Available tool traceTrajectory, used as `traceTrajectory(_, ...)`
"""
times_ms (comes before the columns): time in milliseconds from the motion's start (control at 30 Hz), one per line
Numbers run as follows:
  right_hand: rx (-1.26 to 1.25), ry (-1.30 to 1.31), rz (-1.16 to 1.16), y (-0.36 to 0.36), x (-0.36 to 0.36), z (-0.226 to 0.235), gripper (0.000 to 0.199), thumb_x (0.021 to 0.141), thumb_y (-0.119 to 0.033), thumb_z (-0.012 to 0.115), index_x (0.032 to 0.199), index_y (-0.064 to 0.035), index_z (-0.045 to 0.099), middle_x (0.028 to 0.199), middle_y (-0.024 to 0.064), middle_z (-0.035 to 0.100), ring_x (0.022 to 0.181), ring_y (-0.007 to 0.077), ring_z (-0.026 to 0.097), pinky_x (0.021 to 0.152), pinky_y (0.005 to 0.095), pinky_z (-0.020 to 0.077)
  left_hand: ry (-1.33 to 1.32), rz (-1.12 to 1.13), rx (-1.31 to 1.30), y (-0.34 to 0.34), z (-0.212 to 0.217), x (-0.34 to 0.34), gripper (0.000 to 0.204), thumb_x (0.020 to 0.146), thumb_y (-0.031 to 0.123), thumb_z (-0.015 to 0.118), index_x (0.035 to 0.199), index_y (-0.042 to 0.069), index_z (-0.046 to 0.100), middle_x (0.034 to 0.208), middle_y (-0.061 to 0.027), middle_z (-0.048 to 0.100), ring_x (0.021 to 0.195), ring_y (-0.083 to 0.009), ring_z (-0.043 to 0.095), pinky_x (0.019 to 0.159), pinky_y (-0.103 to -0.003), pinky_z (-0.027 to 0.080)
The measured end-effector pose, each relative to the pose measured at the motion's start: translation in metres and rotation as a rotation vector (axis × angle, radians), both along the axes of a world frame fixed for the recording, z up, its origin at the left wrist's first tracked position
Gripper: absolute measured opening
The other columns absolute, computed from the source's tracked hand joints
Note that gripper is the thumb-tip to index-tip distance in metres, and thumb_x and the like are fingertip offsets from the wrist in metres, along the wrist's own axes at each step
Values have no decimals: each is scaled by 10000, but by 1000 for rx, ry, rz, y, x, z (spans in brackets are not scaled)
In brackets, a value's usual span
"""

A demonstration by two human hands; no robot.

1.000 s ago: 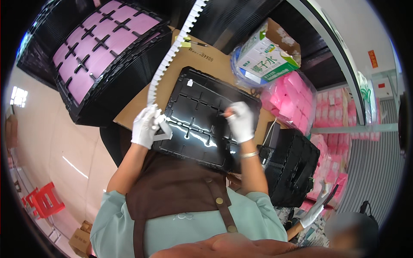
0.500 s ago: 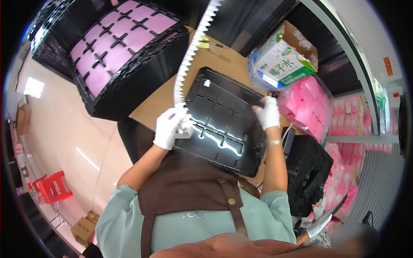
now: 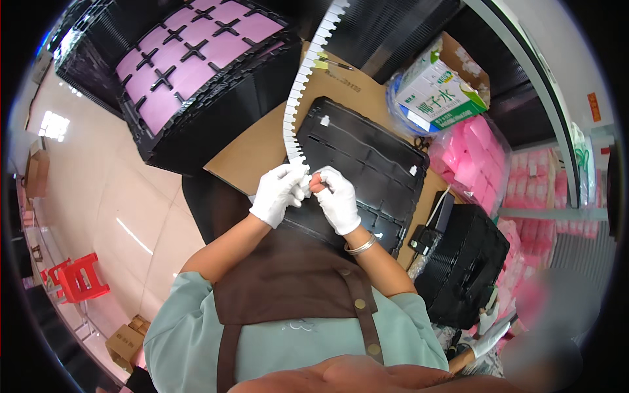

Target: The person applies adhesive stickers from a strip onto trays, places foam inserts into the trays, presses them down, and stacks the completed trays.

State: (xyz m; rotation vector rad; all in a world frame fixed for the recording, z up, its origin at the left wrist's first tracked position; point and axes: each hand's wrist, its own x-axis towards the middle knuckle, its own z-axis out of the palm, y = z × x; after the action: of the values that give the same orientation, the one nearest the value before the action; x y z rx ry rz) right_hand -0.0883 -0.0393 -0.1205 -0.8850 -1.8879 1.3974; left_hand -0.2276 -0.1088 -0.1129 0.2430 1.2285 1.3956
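Over the near left part of a black plastic tray (image 3: 367, 154), my two hands meet in white gloves. My left hand (image 3: 280, 193) is closed on the lower end of a long white notched strip (image 3: 298, 98), which runs up past the top edge. At that same end, my right hand (image 3: 337, 200), its bare fingertips showing, pinches a bit of the strip; the gripped part is mostly hidden. One small white piece (image 3: 324, 120) lies at the tray's far left corner. Another white piece (image 3: 413, 170) lies by its right corner.
Under the tray is a brown cardboard sheet (image 3: 255, 141). Stacked black trays with pink sheets (image 3: 177, 72) stand far left. A carton (image 3: 439, 85) and bagged pink pieces (image 3: 472, 150) sit right, above a black case (image 3: 462, 262). Another person's gloved hand (image 3: 488, 321) shows lower right.
My right hand has left the tray's right corner, where a small white piece now shows, and come in beside my left hand at the strip's end. The view has shifted slightly.
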Motion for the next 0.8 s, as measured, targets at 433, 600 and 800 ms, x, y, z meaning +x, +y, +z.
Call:
traceTrajectory(433,287,-1013,-144,-2,183,3,42,680,-1,609,712,-27,606,801,171,570,788,312,604,684,380,501,380,-63,-59,-4,-58,-25,204,892,196,596,949,5,636,739,-12,607,546,-40,524,468,-175,438)
traceTrajectory(600,409,-1185,-234,-15,184,-20,54,660,-5,611,671,-57,599,802,150,560,751,308,593,668,405,495,364,-37,-45,-6,-56,-19,201,894,183,593,955,-5,635,741,-16,603,545,-46,533,478,-180,456)
traceTrajectory(800,286,-1068,-426,-17,186,-36,86,653,53,609,662,-29,588,795,150,564,723,295,602,635,372,503,400,-19,-26,-9,-67,-18,205,894,178,594,963,-12,630,762,-30,612,555,-56,546,481,-189,468)
